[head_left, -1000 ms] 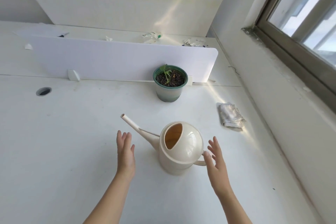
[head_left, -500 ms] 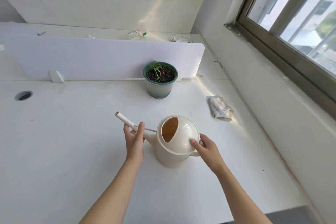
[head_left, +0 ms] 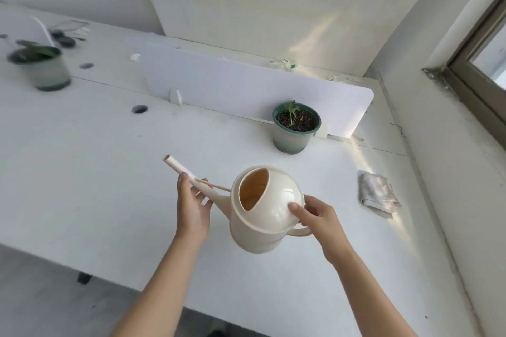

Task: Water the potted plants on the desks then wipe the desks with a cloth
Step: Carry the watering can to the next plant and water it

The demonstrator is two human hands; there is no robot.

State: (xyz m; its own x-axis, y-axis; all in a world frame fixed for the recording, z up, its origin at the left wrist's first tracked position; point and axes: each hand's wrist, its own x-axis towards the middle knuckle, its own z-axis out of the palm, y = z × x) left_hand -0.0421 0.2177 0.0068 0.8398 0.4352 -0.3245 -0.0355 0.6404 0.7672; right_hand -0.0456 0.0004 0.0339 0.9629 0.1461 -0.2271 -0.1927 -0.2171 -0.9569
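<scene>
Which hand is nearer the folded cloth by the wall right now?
Right. The right hand grips the watering can by its handle, just left of the cloth; the left hand holds the spout, beyond the can.

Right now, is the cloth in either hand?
No, the cloth lies on the desk, while the left hand and right hand both hold the watering can.

Before you is the watering can [head_left: 262, 208]; behind it on the surface [head_left: 95, 172] stands the potted plant [head_left: 294, 128], against the divider [head_left: 246, 85]. The cloth [head_left: 379, 194] lies to your right, a second pot [head_left: 43, 68] far left.
</scene>
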